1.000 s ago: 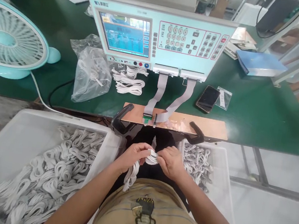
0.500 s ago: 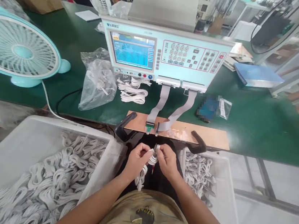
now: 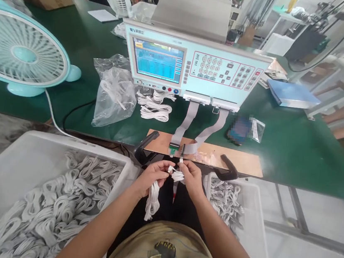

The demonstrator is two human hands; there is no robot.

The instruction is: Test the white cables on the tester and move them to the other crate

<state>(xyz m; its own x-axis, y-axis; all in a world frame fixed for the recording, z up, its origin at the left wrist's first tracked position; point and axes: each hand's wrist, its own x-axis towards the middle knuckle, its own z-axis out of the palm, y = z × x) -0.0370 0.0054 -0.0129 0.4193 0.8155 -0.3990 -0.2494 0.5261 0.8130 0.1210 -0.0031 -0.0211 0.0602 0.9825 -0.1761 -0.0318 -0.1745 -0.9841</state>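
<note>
Beside the tan board (image 3: 246,162), the right hand (image 3: 192,179) pinches a plug (image 3: 181,161) by the black connector (image 3: 183,149), the left hand (image 3: 153,176) holding a white tip (image 3: 170,169) and hanging cable bundle (image 3: 152,201).

Bright, diffuse light is being spread across the table (image 3: 294,156); glare is being reflected by the copper-coloured board (image 3: 208,152) at centre; the frame's edges are being stretched.

L hand (image 3: 155,175) w/ cable bundle (image 3: 152,202), R hand (image 3: 192,179) — plug (image 3: 181,160) at connector (image 3: 183,149), instr. panel (image 3: 191,57) beyond

white cable coil (image 3: 178,176), pale-blue tester (image 3: 210,88), grey ribbons (image 3: 188,120), copper-coloured board (image 3: 246,163), green tabletop (image 3: 300,157).
</note>
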